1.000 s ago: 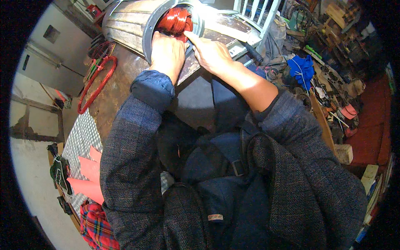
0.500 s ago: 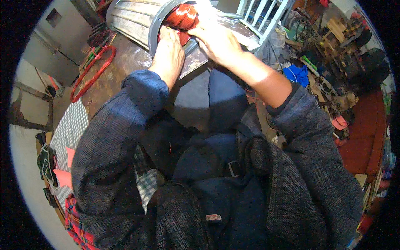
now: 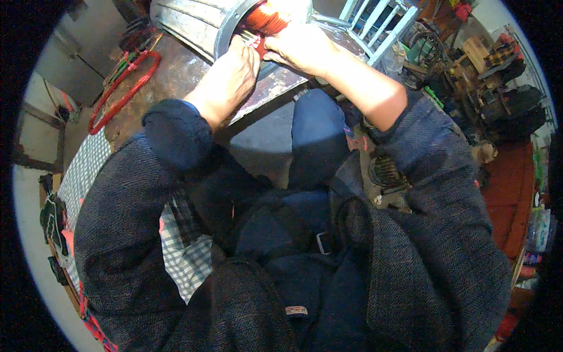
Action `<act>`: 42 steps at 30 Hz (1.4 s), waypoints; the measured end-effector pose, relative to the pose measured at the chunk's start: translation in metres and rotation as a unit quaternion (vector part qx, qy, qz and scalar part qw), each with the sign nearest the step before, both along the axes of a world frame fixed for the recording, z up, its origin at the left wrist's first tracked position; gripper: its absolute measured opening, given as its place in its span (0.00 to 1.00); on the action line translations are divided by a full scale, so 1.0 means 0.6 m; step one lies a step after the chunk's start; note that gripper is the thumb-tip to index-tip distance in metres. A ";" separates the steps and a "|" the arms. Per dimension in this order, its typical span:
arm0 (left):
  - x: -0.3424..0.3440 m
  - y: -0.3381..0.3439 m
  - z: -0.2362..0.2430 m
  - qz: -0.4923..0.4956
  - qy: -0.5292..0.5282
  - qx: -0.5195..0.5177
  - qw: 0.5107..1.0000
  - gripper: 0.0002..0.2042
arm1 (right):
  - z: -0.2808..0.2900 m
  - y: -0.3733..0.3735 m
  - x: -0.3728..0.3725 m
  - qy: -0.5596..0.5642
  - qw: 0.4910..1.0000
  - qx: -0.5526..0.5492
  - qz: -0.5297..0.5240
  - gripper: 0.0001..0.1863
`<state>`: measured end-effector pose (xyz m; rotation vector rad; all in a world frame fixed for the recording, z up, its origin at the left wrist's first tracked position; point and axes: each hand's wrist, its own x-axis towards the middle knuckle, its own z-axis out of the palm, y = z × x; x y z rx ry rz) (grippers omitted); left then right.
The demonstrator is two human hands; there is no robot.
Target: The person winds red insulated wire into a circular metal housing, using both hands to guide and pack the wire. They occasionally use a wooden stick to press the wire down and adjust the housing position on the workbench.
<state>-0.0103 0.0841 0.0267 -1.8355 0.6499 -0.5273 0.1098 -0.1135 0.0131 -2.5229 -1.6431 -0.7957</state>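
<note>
Pretty sure I'm looking into a motor workshop: ribbed motor housing (image 3: 190, 20) with copper-coloured windings (image 3: 267, 20) on a scuffed worktable (image 3: 176, 73), messy heap of parts (image 3: 484, 88) off right.

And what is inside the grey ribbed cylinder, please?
At the open end of the cylinder, a bundle of orange-red wire shows. The left hand and right hand cover part of the opening; what lies behind them and deeper inside cannot be seen.

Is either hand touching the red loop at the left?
No: the red loop lies off to the left, apart from the left hand and right hand, which are both at the open end of the ribbed housing.
</note>
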 end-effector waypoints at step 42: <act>-0.022 0.004 -0.011 -0.067 0.003 -0.036 0.997 0.22 | -0.069 -0.003 -0.122 -0.003 0.988 0.156 0.019 0.33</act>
